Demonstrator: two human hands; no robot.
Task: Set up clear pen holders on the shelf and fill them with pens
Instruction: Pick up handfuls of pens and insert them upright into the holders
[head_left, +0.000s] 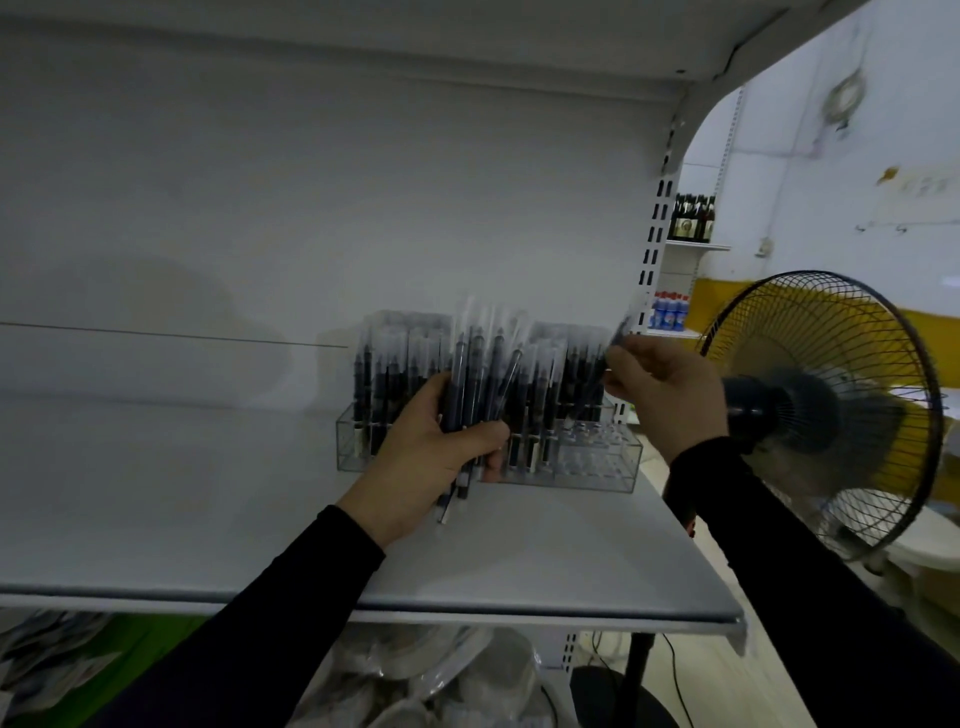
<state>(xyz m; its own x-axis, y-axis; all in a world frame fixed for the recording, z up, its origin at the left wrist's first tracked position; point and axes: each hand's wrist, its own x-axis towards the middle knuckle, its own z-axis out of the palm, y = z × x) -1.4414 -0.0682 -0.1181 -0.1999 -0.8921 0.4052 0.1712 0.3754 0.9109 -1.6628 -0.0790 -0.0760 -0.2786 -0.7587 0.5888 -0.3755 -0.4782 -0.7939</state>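
Observation:
Clear pen holders (597, 475) stand side by side at the back right of the white shelf (208, 519). Many dark pens in clear sleeves stand upright in them, while the front right slots look empty. My left hand (431, 457) is shut on a bundle of pens (475, 379), held upright in front of the holders. My right hand (665, 389) pinches a single pen (621, 332) by its lower part, above the right holder; that pen is blurred.
A standing fan (831, 410) is close to the shelf's right end, just behind my right arm. Bottles (693, 218) stand on a far shelf. Wrapped goods (441, 680) lie on the shelf below. An upper shelf hangs overhead.

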